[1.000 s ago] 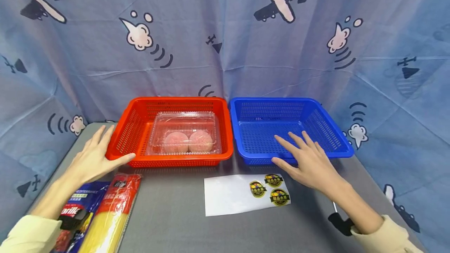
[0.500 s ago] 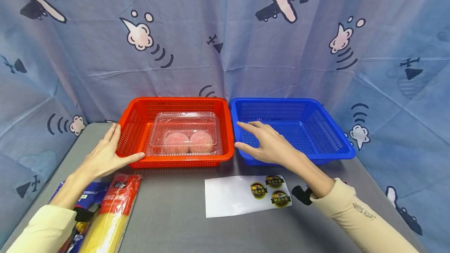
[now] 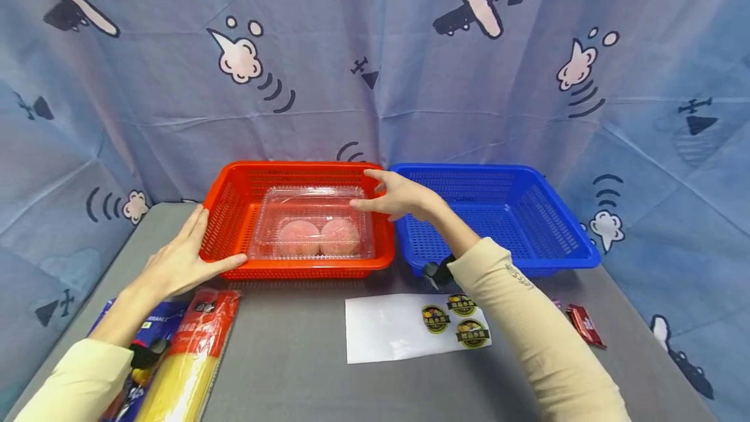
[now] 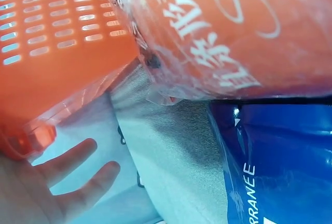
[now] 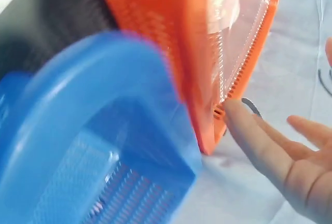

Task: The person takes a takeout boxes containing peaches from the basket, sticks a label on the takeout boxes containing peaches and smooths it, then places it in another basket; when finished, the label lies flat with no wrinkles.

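A blurry blue basket (image 5: 98, 130) fills the near side, right next to an orange basket (image 5: 171, 42). A clear plastic box (image 5: 236, 22) sits inside the orange basket. The right hand (image 5: 290, 162) is spread out by the orange basket's corner, with one finger (image 5: 249, 130) close to its rim.

left hand (image 3: 178, 264): open, fingers straight, palm down, forearm angled forward | right hand (image 3: 398, 195): open, fingers spread, arm reached forward-left, elbow bent, sleeve to wrist

Red basket (image 3: 234, 178), blue basket (image 3: 562, 239), grey table (image 3: 293, 357), plane-patterned blue backdrop (image 3: 363, 38)
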The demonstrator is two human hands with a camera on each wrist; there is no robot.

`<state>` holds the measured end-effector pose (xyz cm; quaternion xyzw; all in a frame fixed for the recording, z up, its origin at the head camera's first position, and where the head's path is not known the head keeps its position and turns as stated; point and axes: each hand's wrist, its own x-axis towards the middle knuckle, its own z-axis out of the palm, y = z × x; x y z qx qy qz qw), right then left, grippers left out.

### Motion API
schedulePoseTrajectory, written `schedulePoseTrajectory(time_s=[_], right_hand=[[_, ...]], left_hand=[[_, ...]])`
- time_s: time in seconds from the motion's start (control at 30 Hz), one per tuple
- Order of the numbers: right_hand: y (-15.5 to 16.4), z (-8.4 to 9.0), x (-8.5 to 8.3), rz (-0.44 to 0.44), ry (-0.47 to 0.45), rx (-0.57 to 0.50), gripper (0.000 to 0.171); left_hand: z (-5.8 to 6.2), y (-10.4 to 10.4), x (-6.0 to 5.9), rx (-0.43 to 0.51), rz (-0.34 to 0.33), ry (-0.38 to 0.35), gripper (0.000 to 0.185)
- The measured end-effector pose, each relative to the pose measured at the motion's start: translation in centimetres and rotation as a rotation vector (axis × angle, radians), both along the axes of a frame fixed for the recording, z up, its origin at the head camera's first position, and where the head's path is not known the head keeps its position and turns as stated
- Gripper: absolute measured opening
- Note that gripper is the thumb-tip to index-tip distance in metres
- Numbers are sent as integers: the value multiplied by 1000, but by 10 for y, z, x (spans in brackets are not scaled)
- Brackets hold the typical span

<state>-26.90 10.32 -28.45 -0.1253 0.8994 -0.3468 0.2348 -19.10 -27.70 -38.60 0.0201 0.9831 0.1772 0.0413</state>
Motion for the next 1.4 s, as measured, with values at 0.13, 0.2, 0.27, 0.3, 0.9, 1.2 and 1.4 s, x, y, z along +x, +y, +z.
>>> schedulePoseTrajectory(time_s=[0.13,0.2,0.27,0.3,0.9,1.2,1.4], right_hand=[[-14,-5,-14,-110,-197,-114,87],[-21,-9,-18,-133,-247,-133,87],[-27,-14,-20,-148,-279,-129,88],[-30,-16,-21,-156,-289,-122,88],[-37,-33,-15,-184,-335,-155,91],[-41,-45,-3,-135,-324,-72,106],[-39,-48,-2,-170,-316,-91,75]], left_hand=[[-1,0,-1,2,5,3,128],[-1,0,-1,3,7,2,128],[-1,-1,-1,3,5,4,128],[-1,-1,-1,3,5,5,127],[2,0,-1,16,6,-16,127],[1,0,-1,9,3,-13,126],[1,-1,-1,7,-2,-7,125]])
